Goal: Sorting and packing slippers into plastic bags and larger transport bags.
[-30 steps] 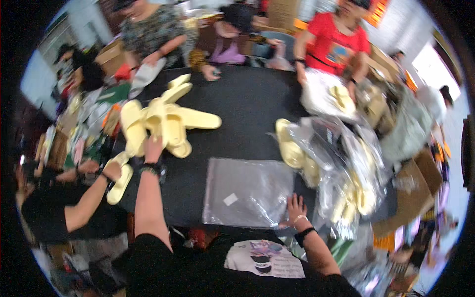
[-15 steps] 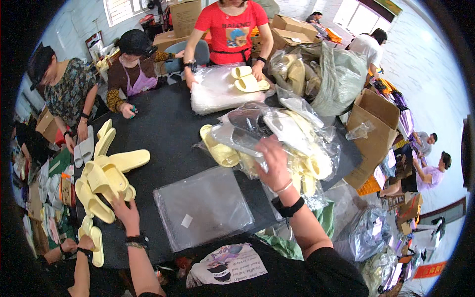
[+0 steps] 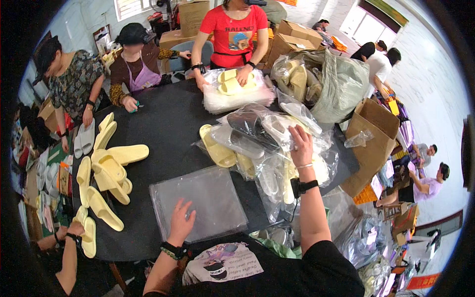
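Note:
My left hand (image 3: 182, 222) is open, its fingers spread over the near edge of a stack of clear plastic bags (image 3: 217, 203) lying flat on the table. It holds nothing. My right hand (image 3: 301, 148) reaches onto a heap of bagged slippers (image 3: 267, 123), fingers stretched out and resting on the clear wrapping. Most of this heap is pale yellow, with grey and dark pairs among it. Left of the bags, loose yellow slippers (image 3: 110, 171) lie in a cluster, some on top of others.
The dark table (image 3: 163, 119) runs between several people. Opposite, a person in red (image 3: 232, 39) handles yellow slippers on another bag stack (image 3: 213, 101). A co-worker's hand (image 3: 74, 230) touches slippers at lower left. A large sack (image 3: 341, 84) and an open cardboard box (image 3: 371, 133) stand at right.
My left hand has left the loose yellow slippers and moved right, over the plastic bags. My right hand has shifted farther right and away across the heap.

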{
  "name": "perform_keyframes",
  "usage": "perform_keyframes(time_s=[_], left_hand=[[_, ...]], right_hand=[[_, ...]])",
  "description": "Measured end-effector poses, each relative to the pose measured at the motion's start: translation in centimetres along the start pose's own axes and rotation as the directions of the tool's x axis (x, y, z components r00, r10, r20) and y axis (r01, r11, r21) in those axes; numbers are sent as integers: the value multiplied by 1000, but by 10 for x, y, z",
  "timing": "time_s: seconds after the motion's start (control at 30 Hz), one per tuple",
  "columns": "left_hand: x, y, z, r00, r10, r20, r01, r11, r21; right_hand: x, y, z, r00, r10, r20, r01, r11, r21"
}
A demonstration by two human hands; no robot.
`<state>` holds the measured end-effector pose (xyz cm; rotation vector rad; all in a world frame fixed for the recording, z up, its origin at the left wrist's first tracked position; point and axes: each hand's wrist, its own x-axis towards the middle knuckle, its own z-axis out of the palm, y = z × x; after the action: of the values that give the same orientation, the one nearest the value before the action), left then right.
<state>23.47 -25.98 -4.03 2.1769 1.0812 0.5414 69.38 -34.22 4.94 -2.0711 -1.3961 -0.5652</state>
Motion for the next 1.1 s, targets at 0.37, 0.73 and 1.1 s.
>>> perform_keyframes(time_s=[0.37,0.73,1.1], left_hand=[[21,39,-18,847,200,492,530,-366,-765],[-23,-6,-42,894,-366,259,168,-262,-950],[-118,-72,8,804,-249,540,414,-418,-809]], right_hand=[[17,-172,-94,733,-677,64,622,706,338],[-36,-205,30,762,-646,47,513,647,564],[-132,-125,206,796,62,602,-409,788,460]])
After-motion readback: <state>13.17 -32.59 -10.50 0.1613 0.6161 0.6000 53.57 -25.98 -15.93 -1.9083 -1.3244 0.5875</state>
